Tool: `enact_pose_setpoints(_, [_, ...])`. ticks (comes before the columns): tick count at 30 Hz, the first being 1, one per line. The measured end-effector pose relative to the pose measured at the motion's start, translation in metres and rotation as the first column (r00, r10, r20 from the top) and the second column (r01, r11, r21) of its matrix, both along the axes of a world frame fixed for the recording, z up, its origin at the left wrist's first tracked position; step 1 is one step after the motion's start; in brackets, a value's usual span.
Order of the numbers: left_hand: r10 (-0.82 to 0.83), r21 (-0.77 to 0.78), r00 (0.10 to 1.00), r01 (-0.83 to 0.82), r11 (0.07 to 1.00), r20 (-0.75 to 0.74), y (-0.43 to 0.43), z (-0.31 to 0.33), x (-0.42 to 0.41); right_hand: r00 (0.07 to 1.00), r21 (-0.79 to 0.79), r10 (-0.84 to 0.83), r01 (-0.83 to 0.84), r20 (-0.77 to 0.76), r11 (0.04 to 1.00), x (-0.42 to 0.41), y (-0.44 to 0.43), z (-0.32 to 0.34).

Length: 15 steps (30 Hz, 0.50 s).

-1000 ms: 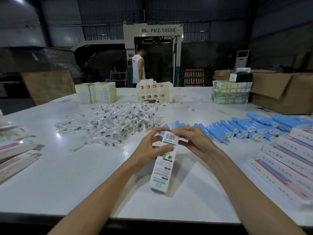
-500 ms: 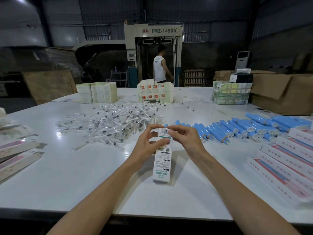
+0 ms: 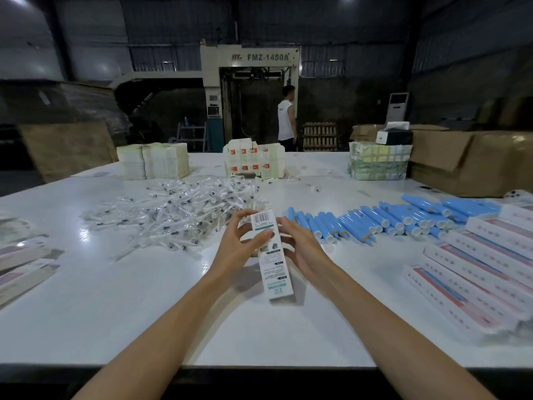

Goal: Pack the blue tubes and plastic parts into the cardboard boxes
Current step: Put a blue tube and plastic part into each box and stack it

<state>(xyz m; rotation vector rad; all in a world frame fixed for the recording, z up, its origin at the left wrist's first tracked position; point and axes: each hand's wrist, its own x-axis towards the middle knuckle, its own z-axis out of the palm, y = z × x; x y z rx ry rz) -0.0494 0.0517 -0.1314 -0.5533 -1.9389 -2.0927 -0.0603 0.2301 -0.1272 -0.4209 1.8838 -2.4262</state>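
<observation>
A slim white cardboard box with a barcode on its top flap stands on its lower end on the white table. My left hand grips its upper part, thumb across the front. My right hand touches the box's right side with its fingers loosely bent. A row of blue tubes with white caps lies to the right behind the hands. A heap of clear plastic parts in wrappers lies to the left behind them.
Packed white boxes lie in rows at the right. Flat box blanks lie at the left edge. Stacks of flat cartons and brown cartons stand at the back. A person stands by a machine.
The box has been stood more upright and its top flap is now down. My right hand slid from the top to the box's side. The person in the background walked right.
</observation>
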Motion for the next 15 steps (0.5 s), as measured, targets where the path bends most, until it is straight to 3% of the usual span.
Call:
enact_pose_setpoints(4, [0.029,0.021,0.999,-0.028,0.999,-0.027,0.0,0.001,0.001,0.975,0.102,0.188,-0.201,0.12,0.974,0.008,-0.002,-0.009])
enact_pose_setpoints(7, [0.047,-0.023,0.997,-0.048,0.999,-0.054,-0.001,-0.001,-0.001,0.971,0.113,0.2,-0.216,0.131,0.97,0.017,0.0,-0.002])
enact_pose_setpoints(12, [0.024,-0.243,0.981,-0.071,0.968,-0.192,0.003,-0.009,-0.006,0.997,0.429,0.08,-0.075,0.006,0.9,0.036,0.01,0.011])
enact_pose_setpoints(15, [-0.037,-0.382,0.979,-0.042,0.923,-0.198,0.005,-0.02,-0.009,0.987,0.641,-0.119,0.158,-0.104,0.751,0.046,0.029,0.023])
